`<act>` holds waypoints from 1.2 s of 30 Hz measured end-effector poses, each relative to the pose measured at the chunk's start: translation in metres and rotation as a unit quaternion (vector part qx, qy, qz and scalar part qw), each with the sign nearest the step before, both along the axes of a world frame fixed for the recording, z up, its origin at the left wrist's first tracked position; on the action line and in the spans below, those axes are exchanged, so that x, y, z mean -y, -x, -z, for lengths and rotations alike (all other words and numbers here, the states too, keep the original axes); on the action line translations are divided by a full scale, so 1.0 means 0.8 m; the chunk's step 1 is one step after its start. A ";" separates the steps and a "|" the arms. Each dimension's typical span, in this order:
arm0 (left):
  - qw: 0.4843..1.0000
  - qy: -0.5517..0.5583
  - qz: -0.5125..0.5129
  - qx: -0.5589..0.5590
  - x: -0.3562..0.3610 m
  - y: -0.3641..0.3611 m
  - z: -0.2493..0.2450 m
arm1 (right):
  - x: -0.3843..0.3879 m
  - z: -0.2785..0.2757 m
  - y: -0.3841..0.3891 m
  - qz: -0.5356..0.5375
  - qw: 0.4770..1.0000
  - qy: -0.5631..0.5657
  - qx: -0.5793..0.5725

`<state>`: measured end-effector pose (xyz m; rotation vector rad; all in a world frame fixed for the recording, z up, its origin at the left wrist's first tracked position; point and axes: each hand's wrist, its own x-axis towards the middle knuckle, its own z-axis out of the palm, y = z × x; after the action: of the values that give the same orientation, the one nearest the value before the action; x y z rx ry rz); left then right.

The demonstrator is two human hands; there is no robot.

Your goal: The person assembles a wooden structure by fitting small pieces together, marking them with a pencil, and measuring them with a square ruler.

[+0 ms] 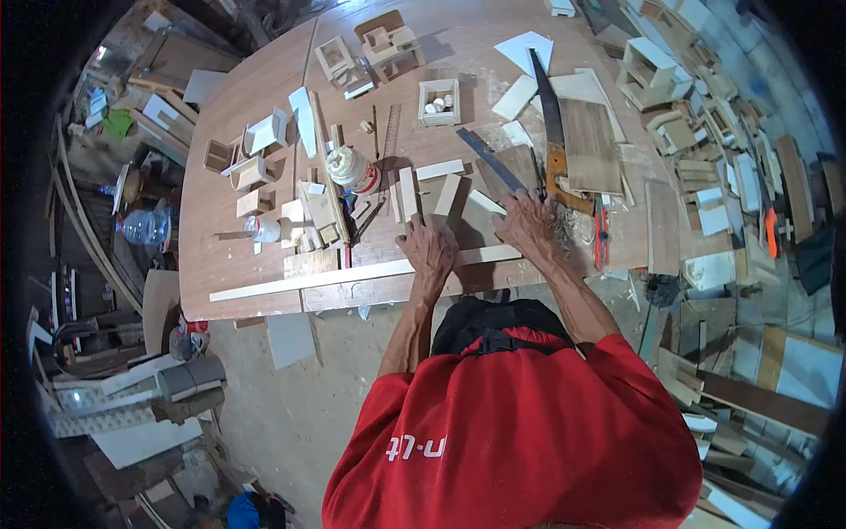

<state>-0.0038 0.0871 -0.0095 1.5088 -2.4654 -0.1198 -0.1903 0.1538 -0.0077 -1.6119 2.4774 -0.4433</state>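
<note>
My left hand is at the table's near edge, fingers curled down and pressed together. Just beyond its fingertips lie a short wooden block and a narrower wooden piece. My right hand is closed too, its fingers bent at the lower end of a dark flat metal bar. A small pale strip lies beside those fingers. What either hand grips is hidden beneath the fingers. A long pale wooden strip runs along the near edge, passing under my left hand.
A handsaw lies to the right, by a brown board and red-handled tool. A white tub stands left of centre. Small wooden models and a box of pale round pieces sit farther back. Scrap wood crowds the right wall.
</note>
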 end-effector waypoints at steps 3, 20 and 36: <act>0.998 -0.025 -0.055 -0.028 -0.011 -0.014 -0.022 | -0.002 -0.001 0.001 -0.003 1.000 0.009 0.023; 0.987 -0.058 -0.128 -0.078 0.058 -0.012 0.021 | 0.151 -0.001 -0.010 -0.211 0.974 0.041 -0.070; 0.982 -0.102 -0.135 -0.088 0.233 0.048 0.092 | 0.230 -0.004 -0.034 -0.064 0.988 0.008 0.139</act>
<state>-0.0420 -0.0992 -0.0828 1.8137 -2.1423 -0.4478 -0.1630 -0.0304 -0.0047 -1.5815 2.1599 -0.6243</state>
